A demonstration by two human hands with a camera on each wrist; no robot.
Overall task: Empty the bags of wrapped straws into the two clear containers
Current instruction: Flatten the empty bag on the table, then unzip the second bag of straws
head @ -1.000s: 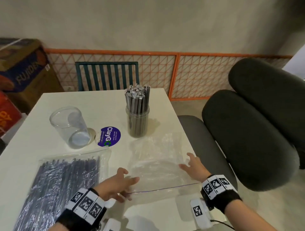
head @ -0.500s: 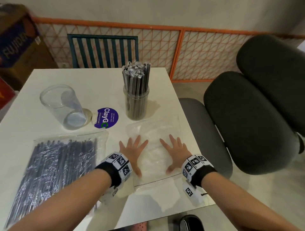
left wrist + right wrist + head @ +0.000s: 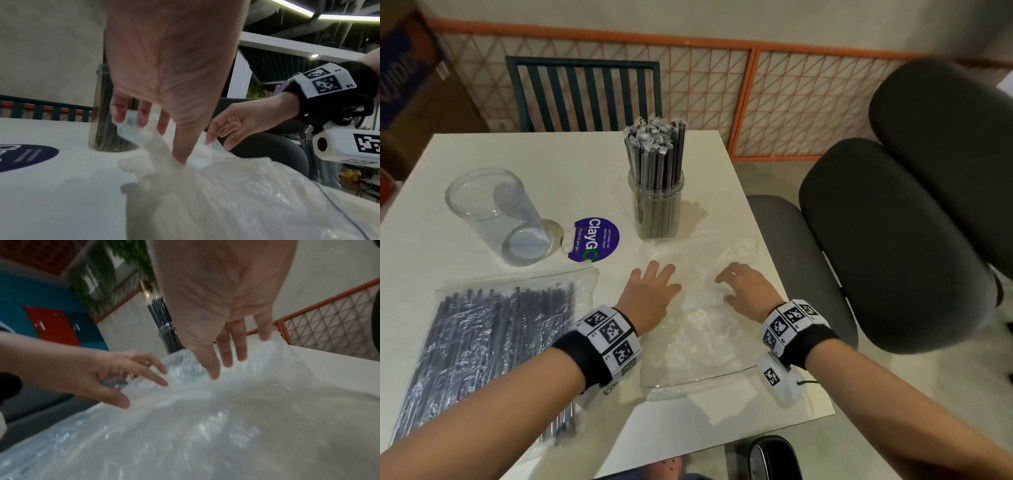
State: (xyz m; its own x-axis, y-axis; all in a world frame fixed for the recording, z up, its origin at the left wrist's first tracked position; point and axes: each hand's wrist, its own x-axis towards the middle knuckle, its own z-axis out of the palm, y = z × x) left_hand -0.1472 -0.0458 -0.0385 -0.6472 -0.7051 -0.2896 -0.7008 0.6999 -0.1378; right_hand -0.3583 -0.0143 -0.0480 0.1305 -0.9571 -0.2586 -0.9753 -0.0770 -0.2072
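Lying flat near the right edge of the table (image 3: pixel 465 157), the empty bag (image 3: pixel 698 339) looked thin, soft and slippery, so you would do best to pinch its crinkled far end. Your left hand (image 3: pixel 650 294) and right hand (image 3: pixel 744 291) rested on it, fingers spread, gripping nothing. Toward the left edge lay the full bag of straws (image 3: pixel 482 349), near the empty container (image 3: pixel 500 216).

Round purple sticker (image 3: pixel 593 240) on the white table (image 3: pixel 571 171), centre-left of the head view, reading "ClayGO" and small "Let's keep our pantries clean", cardboard box (image 3: pixel 404 68) upper left, lettering blurred, unreadable
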